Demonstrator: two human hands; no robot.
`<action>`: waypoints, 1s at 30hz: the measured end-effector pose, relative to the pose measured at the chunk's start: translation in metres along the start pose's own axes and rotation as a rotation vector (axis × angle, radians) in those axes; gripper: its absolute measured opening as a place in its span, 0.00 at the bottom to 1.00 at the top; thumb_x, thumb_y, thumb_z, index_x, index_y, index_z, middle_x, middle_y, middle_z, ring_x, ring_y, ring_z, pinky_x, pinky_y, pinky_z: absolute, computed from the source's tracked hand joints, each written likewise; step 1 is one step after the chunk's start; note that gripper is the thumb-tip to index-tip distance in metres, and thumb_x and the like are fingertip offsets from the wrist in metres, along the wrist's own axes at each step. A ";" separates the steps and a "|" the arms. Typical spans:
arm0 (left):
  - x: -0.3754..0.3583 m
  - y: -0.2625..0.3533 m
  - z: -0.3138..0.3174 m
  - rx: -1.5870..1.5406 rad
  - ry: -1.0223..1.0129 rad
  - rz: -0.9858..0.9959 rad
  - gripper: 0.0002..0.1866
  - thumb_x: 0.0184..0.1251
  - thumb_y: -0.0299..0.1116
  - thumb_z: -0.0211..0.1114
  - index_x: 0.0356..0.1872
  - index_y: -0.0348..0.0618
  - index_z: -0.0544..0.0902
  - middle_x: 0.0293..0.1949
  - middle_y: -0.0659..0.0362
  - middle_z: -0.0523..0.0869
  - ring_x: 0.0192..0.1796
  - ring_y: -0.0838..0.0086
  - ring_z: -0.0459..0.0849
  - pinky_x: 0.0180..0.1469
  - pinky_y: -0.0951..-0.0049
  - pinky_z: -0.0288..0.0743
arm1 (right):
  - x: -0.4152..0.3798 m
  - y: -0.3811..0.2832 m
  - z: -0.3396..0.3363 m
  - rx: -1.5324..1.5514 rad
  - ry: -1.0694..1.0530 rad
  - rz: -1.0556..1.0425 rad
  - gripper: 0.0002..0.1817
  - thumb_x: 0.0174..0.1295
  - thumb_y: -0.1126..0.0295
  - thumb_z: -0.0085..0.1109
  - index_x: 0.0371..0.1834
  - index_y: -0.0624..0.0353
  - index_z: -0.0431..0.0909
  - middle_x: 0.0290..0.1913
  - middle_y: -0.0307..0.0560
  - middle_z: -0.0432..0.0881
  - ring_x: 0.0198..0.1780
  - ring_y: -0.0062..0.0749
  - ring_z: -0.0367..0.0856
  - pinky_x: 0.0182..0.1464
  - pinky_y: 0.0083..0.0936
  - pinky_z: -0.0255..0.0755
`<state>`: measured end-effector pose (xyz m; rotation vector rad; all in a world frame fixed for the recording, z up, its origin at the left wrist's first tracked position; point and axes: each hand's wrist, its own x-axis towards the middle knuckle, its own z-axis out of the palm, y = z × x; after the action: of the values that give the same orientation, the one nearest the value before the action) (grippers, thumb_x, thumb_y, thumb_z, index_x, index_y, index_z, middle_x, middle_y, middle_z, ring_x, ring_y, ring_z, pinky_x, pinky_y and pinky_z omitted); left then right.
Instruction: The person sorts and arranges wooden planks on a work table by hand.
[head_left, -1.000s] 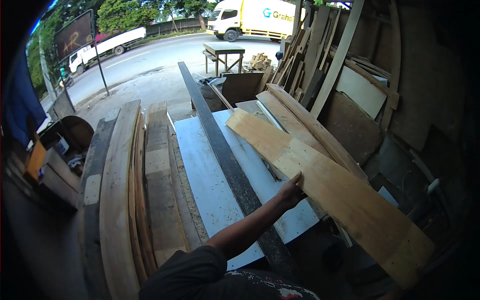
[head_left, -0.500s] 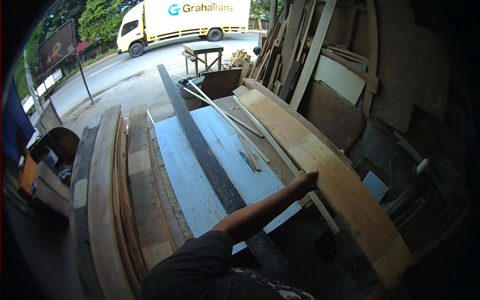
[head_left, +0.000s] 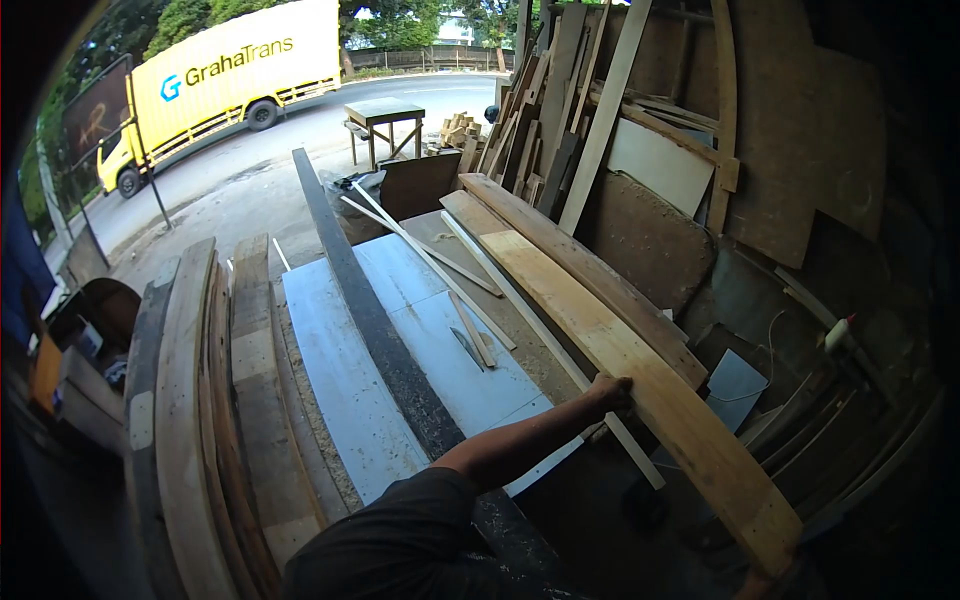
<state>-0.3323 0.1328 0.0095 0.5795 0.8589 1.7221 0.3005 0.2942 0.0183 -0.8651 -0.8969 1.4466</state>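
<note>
A long, pale wooden plank (head_left: 665, 375) runs from the middle of the view to the lower right. My left hand (head_left: 610, 393) is closed around its left edge, near the middle of its length. At the near end, my right hand (head_left: 762, 584) shows only in part, dim and low in the frame, against the plank's end; its fingers are mostly hidden. The plank's far end overlaps another board (head_left: 470, 212), beside a thicker brown plank (head_left: 580, 268). Just left of my left hand, a thin pale strip (head_left: 632, 450) slants downward.
Light blue sheets (head_left: 345, 370) lie to the left, crossed by a long dark beam (head_left: 375, 335). Several planks (head_left: 180, 400) are stacked farther left. Boards (head_left: 605, 120) lean against the right wall. A small table (head_left: 385, 112) stands by the road, where a yellow truck (head_left: 220, 85) passes.
The plank has slid toward me, uncovering more of the boards beside and beneath its far end. Both hands stay at it. The view has shifted, and the truck has moved left.
</note>
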 end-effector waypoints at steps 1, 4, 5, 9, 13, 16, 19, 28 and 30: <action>-0.003 0.014 0.011 0.042 0.070 -0.032 0.10 0.73 0.34 0.59 0.31 0.41 0.78 0.21 0.61 0.77 0.21 0.73 0.78 0.20 0.71 0.71 | 0.002 0.007 -0.002 -0.006 -0.016 0.012 0.36 0.57 0.64 0.57 0.70 0.56 0.59 0.64 0.52 0.69 0.62 0.46 0.71 0.55 0.37 0.76; 0.012 0.044 0.026 0.196 0.302 -0.061 0.11 0.73 0.35 0.60 0.33 0.39 0.79 0.24 0.59 0.79 0.23 0.73 0.81 0.21 0.71 0.73 | 0.015 0.035 -0.007 -0.044 -0.093 0.018 0.35 0.58 0.63 0.57 0.71 0.55 0.59 0.65 0.51 0.68 0.63 0.45 0.71 0.55 0.37 0.76; 0.020 0.047 0.026 0.246 0.378 -0.066 0.11 0.73 0.36 0.60 0.34 0.38 0.79 0.25 0.58 0.80 0.24 0.73 0.82 0.22 0.70 0.74 | 0.026 0.047 -0.017 -0.074 -0.130 -0.002 0.35 0.58 0.63 0.57 0.71 0.54 0.59 0.65 0.51 0.68 0.63 0.45 0.71 0.55 0.37 0.76; 0.014 0.071 0.023 0.283 0.336 -0.115 0.18 0.72 0.42 0.60 0.43 0.32 0.77 0.32 0.51 0.85 0.33 0.62 0.88 0.30 0.68 0.84 | 0.056 0.082 -0.020 -0.335 -0.340 -0.225 0.35 0.58 0.64 0.57 0.71 0.51 0.60 0.66 0.48 0.68 0.63 0.43 0.70 0.55 0.36 0.76; 0.003 0.057 0.022 -0.044 0.301 -0.029 0.26 0.75 0.50 0.52 0.55 0.32 0.71 0.43 0.46 0.83 0.48 0.55 0.86 0.45 0.59 0.85 | 0.086 0.059 0.007 0.008 -0.166 0.187 0.33 0.58 0.72 0.56 0.70 0.51 0.61 0.65 0.50 0.69 0.62 0.41 0.72 0.56 0.34 0.77; 0.032 0.008 -0.015 -0.212 0.437 -0.122 0.35 0.76 0.54 0.47 0.70 0.36 0.58 0.61 0.42 0.74 0.60 0.52 0.79 0.60 0.52 0.77 | 0.118 0.055 0.014 -0.036 -0.253 0.144 0.31 0.58 0.72 0.58 0.68 0.54 0.63 0.62 0.50 0.72 0.59 0.40 0.76 0.54 0.33 0.80; 0.054 -0.024 -0.031 -0.104 0.696 -0.249 0.35 0.72 0.54 0.52 0.70 0.37 0.61 0.60 0.44 0.73 0.54 0.53 0.78 0.56 0.56 0.76 | 0.099 0.007 0.084 0.194 -0.256 0.482 0.23 0.61 0.61 0.59 0.59 0.58 0.73 0.50 0.49 0.82 0.44 0.37 0.85 0.34 0.27 0.86; 0.132 -0.077 -0.078 -0.037 0.696 -0.330 0.40 0.65 0.52 0.62 0.70 0.36 0.60 0.56 0.40 0.74 0.48 0.49 0.81 0.47 0.50 0.77 | 0.063 -0.004 0.147 0.066 0.128 0.234 0.19 0.59 0.54 0.63 0.48 0.54 0.79 0.35 0.40 0.85 0.28 0.28 0.86 0.16 0.17 0.76; 0.156 -0.107 -0.109 -0.125 0.652 -0.263 0.38 0.65 0.49 0.64 0.69 0.36 0.62 0.55 0.41 0.74 0.48 0.50 0.81 0.47 0.52 0.78 | 0.065 -0.006 0.145 0.053 0.104 0.205 0.19 0.59 0.54 0.63 0.48 0.54 0.79 0.35 0.39 0.86 0.29 0.28 0.86 0.16 0.17 0.76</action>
<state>-0.3968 0.2707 -0.1470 -0.1991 1.2025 1.7168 0.1690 0.3525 0.0855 -1.0056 -0.7043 1.5782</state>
